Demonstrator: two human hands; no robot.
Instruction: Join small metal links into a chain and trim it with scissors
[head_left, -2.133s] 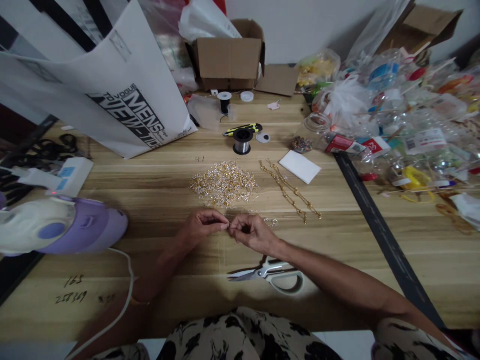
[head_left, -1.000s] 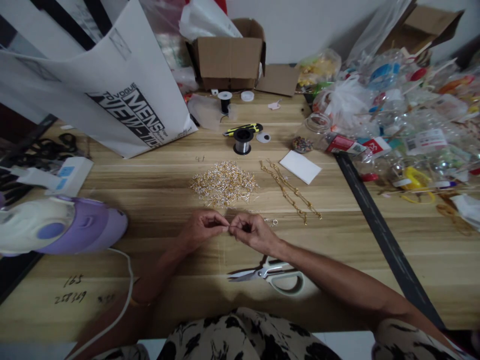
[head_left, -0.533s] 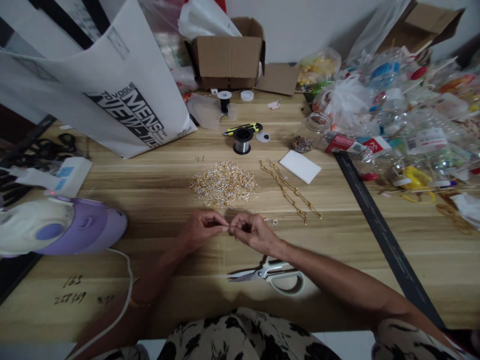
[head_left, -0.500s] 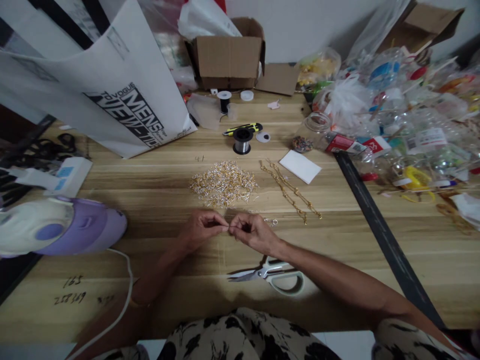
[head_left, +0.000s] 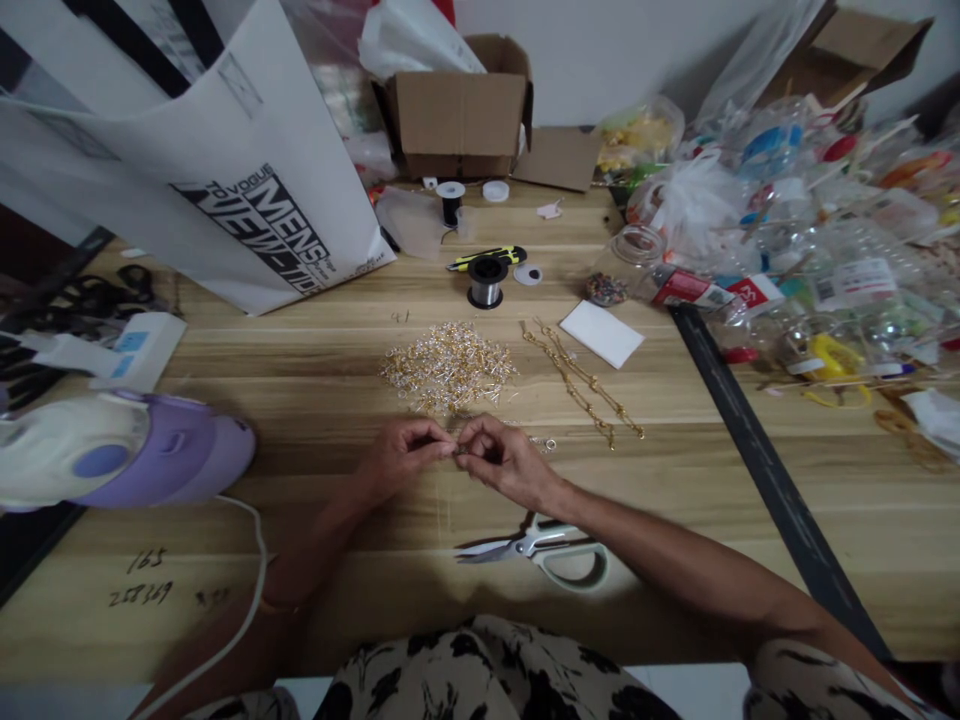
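Note:
My left hand [head_left: 405, 455] and my right hand [head_left: 506, 462] meet at the fingertips, both pinched closed. Whatever sits between them is too small to make out. Just beyond them lies a loose heap of small gold and silver jewellery pieces [head_left: 450, 365]. Part of a silver chain [head_left: 546, 443] with a ring at its end shows past my right hand. Two gold chains [head_left: 581, 385] lie side by side to the right of the heap. Scissors [head_left: 536, 548] with pale green handles rest below my right hand, blades pointing left.
Behind the heap stand a spool of silver wire [head_left: 486, 285] and a yellow utility knife [head_left: 487, 259]. A white pad [head_left: 602, 334] lies near a jar of beads [head_left: 611, 275]. Plastic bottles [head_left: 847, 270] crowd the right. A purple-and-white appliance [head_left: 165, 450] and a large bag [head_left: 247, 190] occupy the left.
My fingertips have shifted slightly against each other, with the right fingers a touch higher. Both hands stay in the same place, and the things on the table have not moved.

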